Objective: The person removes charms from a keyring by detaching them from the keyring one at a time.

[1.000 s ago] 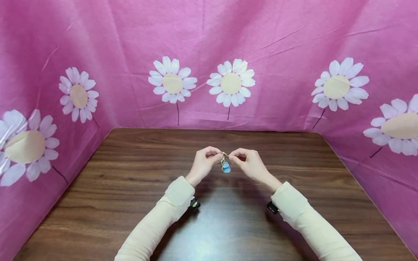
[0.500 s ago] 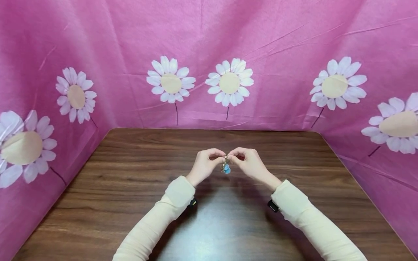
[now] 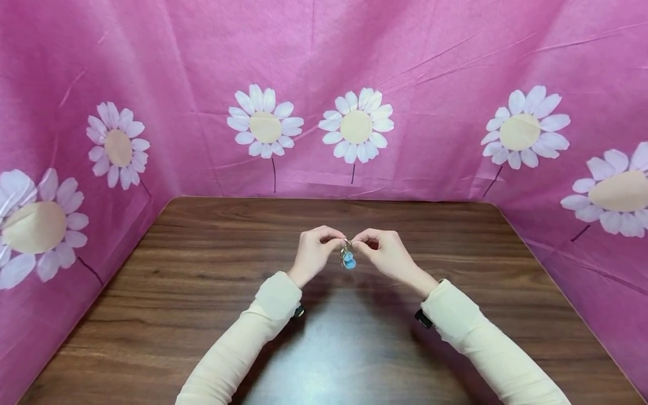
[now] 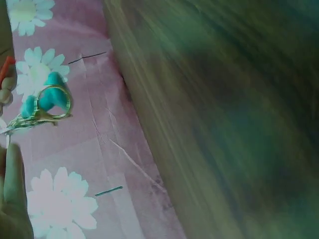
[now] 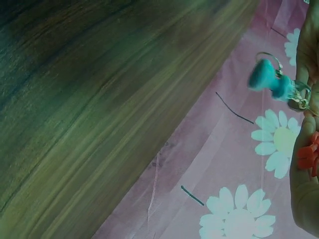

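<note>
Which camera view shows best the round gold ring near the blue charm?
The left wrist view: the gold ring shows nearly whole there, overlapping the blue charm. The right wrist view gives only a thin arc beside the charm. In the head view, it is too small to make out.

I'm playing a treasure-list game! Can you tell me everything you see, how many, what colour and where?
Table: one, brown, under everything
Cloth: seemingly one, pink, round the table's back and sides
Daisies: six in the head view, white with yellowish middles, on the cloth
Trinket: one, blue and gold, hanging above the table
Small thing: count unclear, orange-red, wrist views, too unclear to name
Gadgets: two, black, at the wrists
Sleeves: two, cream, lower picture
Left grip: one, bare, pinching the trinket's top
Right grip: one, bare, likewise
</note>
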`<state>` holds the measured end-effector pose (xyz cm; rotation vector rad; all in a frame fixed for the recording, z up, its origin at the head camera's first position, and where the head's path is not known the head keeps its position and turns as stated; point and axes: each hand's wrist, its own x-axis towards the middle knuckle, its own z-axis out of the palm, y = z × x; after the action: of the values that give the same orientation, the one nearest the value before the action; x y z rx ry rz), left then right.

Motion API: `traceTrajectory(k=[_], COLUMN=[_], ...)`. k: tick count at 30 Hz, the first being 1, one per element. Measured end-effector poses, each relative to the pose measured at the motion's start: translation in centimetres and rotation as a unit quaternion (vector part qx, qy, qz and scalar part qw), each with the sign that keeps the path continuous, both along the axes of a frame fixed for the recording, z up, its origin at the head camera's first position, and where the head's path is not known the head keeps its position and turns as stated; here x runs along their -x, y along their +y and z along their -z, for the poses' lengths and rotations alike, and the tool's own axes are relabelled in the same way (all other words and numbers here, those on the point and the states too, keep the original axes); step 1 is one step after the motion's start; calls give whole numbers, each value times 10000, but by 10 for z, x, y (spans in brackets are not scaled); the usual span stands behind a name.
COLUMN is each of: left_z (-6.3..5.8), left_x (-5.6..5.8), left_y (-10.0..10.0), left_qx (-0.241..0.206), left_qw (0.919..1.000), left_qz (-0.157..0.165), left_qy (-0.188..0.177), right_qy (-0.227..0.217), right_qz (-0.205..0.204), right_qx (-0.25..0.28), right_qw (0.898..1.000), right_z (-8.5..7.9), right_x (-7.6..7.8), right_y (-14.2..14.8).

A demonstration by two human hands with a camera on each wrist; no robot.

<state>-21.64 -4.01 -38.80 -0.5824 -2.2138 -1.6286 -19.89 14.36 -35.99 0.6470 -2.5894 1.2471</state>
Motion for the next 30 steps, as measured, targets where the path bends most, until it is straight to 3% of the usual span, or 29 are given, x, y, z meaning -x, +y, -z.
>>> traceTrajectory(k=[4, 7, 13, 19, 26, 30], left_z=[0, 0, 1, 0, -24, -27], left_x=[4, 4, 5, 2, -16, -17], left_y=[-11, -18, -21, -17, -16, -16], left_qx=[-518, -550, -383, -339, -293, -180], left_qw=[9958, 9941, 9959, 9924, 9878, 9883], left_qz=[-339, -388, -166, 135, 505, 505], left_qy=[-669, -848, -799, -1174, -1440, -1426], right_qy=[-88, -315, -517, -1000, -1356, -1740], right_qz=[262, 328, 172, 129, 57, 144], right_qx=[75, 232, 332, 763, 1296, 1799], right_qw=[9996, 9987, 9980, 9920, 9822, 9681], right_z=[2, 4, 4, 5, 15, 24], right_x=[2, 3, 5, 9, 28, 45], right_y=[8, 14, 13, 11, 22, 31])
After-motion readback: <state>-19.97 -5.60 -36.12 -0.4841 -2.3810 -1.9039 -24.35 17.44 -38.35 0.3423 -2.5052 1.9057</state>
